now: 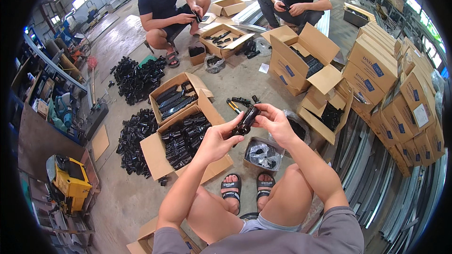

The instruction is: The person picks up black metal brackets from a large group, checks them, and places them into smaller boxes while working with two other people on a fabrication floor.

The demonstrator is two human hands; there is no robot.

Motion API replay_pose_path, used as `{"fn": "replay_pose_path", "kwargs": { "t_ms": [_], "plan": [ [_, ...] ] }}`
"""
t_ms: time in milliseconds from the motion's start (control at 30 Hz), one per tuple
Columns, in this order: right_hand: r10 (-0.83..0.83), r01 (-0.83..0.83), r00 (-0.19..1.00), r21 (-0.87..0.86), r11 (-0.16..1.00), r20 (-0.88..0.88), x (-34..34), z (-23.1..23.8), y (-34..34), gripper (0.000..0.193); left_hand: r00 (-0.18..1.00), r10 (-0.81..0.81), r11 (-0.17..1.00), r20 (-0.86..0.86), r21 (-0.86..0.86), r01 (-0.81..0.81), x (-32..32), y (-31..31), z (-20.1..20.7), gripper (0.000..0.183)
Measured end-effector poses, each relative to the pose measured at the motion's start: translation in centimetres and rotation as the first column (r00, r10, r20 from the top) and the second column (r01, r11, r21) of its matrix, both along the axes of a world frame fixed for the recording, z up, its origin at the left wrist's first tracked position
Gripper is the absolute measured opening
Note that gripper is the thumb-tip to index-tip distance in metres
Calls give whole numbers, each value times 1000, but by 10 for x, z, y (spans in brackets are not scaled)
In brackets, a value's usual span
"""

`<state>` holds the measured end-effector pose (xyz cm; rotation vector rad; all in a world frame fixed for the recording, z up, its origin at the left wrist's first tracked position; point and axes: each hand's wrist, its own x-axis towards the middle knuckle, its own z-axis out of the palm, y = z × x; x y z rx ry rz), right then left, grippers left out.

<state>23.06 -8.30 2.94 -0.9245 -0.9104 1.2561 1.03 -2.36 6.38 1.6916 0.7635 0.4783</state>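
Between my knees and the open boxes, both hands hold a glossy black cylindrical part [246, 121]. My left hand [220, 139] grips its lower end, thumb along the side. The fingers of my right hand [274, 121] pinch its upper end. The part's exact kind does not show. Just beyond it are a tool with yellow-and-black handles [233, 106] and some small black pieces [241, 99]; what they rest on is hidden. Left of my left hand stands an open carton [153, 153] full of similar black parts. Below my right hand is a small box [256, 163] with a clear plastic bag and black pieces.
Piles of black parts [137, 136] lie on the floor at left. Another open carton [314, 111] stands at right, before stacked closed cartons [369, 68] and long metal profiles [376, 178]. Two people [162, 7] [299, 0] sit opposite, handling small black pieces. A yellow machine [70, 181] stands far left.
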Motion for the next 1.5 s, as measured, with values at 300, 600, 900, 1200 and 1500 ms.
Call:
{"fn": "replay_pose_path", "kwargs": {
  "t_ms": [300,600,900,1200,1500],
  "plan": [
    [-27,29,999,52,998,-34,-3,7,-3,36,996,90,979,-28,184,-83,0,-7,12,73],
    [-52,51,998,40,998,27,-5,4,-2,38,996,63,953,-61,300,-42,1,-8,12,72],
    [-40,40,999,5,999,26,-9,4,0,37,1000,-10,998,-21,61,12,-2,-2,-1,74],
    [-89,190,853,-147,971,515,57,-24,18,28,947,200,923,252,-372,-97,-10,8,-12,73],
    [479,218,194,-513,830,856,31,-284,-63,15,932,315,901,179,-364,-235,-24,18,-19,72]
  ]
}}
